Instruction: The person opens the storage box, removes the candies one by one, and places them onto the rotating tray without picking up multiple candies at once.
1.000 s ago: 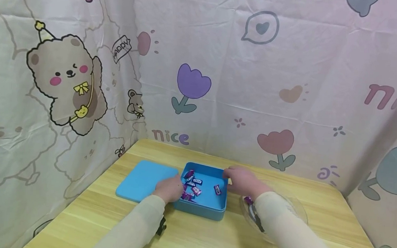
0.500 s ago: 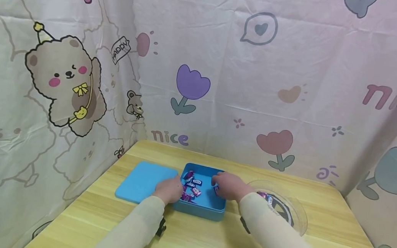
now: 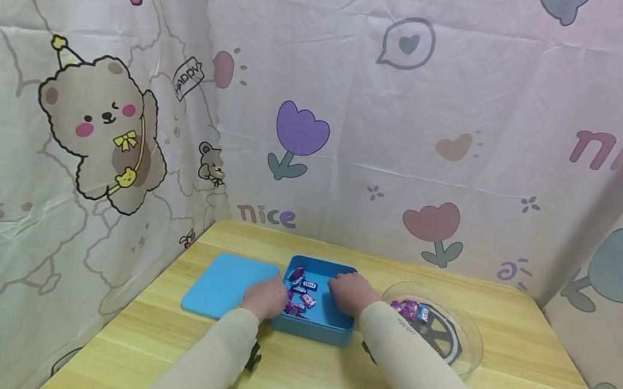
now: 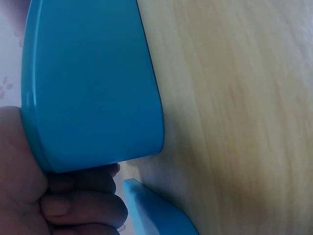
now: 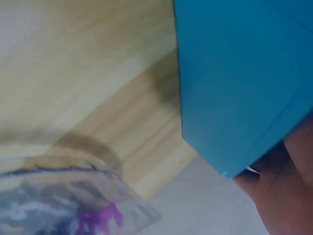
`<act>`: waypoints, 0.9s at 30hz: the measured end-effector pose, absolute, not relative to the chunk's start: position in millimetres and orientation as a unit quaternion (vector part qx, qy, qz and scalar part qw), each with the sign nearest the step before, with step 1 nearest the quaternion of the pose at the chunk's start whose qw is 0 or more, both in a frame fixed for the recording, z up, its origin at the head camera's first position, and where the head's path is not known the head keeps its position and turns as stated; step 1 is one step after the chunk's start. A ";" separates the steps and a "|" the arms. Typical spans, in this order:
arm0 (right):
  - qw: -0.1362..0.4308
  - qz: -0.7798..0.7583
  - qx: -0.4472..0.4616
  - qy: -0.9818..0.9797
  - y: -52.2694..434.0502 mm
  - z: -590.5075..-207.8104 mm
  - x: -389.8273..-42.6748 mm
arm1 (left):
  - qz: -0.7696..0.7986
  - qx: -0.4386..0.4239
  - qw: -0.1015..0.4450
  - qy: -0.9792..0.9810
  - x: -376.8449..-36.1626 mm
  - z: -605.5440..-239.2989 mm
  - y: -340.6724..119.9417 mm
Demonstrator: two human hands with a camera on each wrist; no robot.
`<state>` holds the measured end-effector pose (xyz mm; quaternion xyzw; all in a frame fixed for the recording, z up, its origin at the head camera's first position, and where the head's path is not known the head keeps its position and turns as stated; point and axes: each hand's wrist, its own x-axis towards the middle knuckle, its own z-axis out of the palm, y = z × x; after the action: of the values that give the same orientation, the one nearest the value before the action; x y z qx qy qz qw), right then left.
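Observation:
A blue open box (image 3: 315,333) stands on the table. Several small wrapped candies (image 3: 308,301), purple and dark blue, lie in its left part. My left hand (image 3: 266,297) grips the box's left wall; in the left wrist view its curled fingers (image 4: 85,208) lie around the box edge. My right hand (image 3: 351,292) reaches over the right wall into the box, knuckles up. It covers the spot where a lone candy lay. Its fingertips are hidden in both the head view and the right wrist view, so I cannot see whether it pinches that candy.
A light blue lid (image 3: 229,285) lies flat left of the box. Right of the box stands a clear round dish (image 3: 474,344), partly behind the right sleeve, with several purple candies (image 3: 406,309) and a black-and-white wheel-like pattern. A printed curtain (image 3: 350,101) hangs behind the table.
My right hand has moved left and down from the box's right rim into the box, over the lone candy, which has gone from sight. More of the dish shows. The left hand has stayed put.

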<state>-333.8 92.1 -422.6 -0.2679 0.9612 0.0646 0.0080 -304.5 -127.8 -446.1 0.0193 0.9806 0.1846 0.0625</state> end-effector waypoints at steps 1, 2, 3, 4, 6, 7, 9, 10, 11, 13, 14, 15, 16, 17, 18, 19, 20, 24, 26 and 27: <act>0.004 0.071 -0.270 0.960 91.0 -423.1 -333.5 | 0.185 0.019 0.062 0.981 -304.5 -445.8 -127.8; 0.000 0.075 -0.271 0.960 90.0 -423.9 -333.3 | 0.185 0.020 0.062 0.981 -304.4 -445.6 -127.8; -0.002 0.078 -0.271 0.959 89.2 -424.9 -332.9 | 0.186 0.020 0.062 0.980 -304.3 -445.2 -127.6; -0.004 0.080 -0.271 0.959 88.4 -425.8 -332.6 | 0.186 0.019 0.062 0.980 -304.3 -444.9 -127.4; -0.003 0.080 -0.267 0.960 87.1 -428.1 -331.9 | 0.186 0.019 0.063 0.980 -304.2 -444.3 -127.0; -0.002 0.079 -0.264 0.961 86.6 -429.4 -331.7 | 0.186 0.019 0.063 0.980 -304.2 -444.1 -126.9; -0.001 0.076 -0.260 0.963 85.8 -431.6 -331.5 | 0.186 0.019 0.063 0.980 -304.1 -443.8 -126.8; -0.001 0.075 -0.258 0.963 85.4 -432.4 -331.5 | 0.185 0.019 0.064 0.980 -304.1 -443.8 -126.9; 0.000 0.073 -0.256 0.964 85.1 -432.8 -331.4 | 0.185 0.018 0.064 0.980 -304.0 -443.9 -127.0; -0.002 0.070 -0.256 0.964 84.8 -433.3 -331.5 | 0.185 0.017 0.065 0.980 -303.7 -443.9 -127.2; -0.004 0.069 -0.258 0.964 84.8 -433.4 -331.7 | 0.185 0.016 0.066 0.980 -303.4 -443.8 -127.2; -0.005 0.068 -0.259 0.963 84.8 -433.5 -332.0 | 0.185 0.015 0.066 0.980 -303.2 -443.7 -127.1; -0.005 0.068 -0.261 0.963 84.8 -433.8 -332.3 | 0.184 0.016 0.066 0.981 -303.1 -443.7 -127.1; -0.007 0.067 -0.263 0.962 85.1 -434.1 -332.8 | 0.181 0.017 0.065 0.981 -302.9 -443.6 -127.1; -0.009 0.067 -0.264 0.962 85.3 -434.7 -333.3 | 0.179 0.019 0.065 0.982 -302.8 -443.6 -127.0; -0.011 0.066 -0.266 0.962 85.6 -435.0 -333.8 | 0.177 0.020 0.064 0.982 -302.5 -443.5 -126.9; -0.014 0.065 -0.269 0.961 86.0 -435.5 -334.3 | 0.175 0.021 0.064 0.982 -302.7 -443.6 -126.8; -0.018 0.062 -0.277 0.959 86.9 -435.2 -334.6 | 0.169 0.024 0.062 0.983 -302.7 -443.2 -126.4; -0.017 0.059 -0.281 0.958 87.0 -434.1 -334.5 | 0.168 0.024 0.061 0.984 -302.9 -443.3 -126.3; -0.015 0.055 -0.283 0.958 87.1 -433.3 -334.5 | 0.168 0.024 0.060 0.984 -302.7 -443.4 -126.2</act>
<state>-334.5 87.1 -433.3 -0.2825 0.9575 0.0553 -0.0150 -302.7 -126.2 -443.4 0.0238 0.9836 0.1683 0.0601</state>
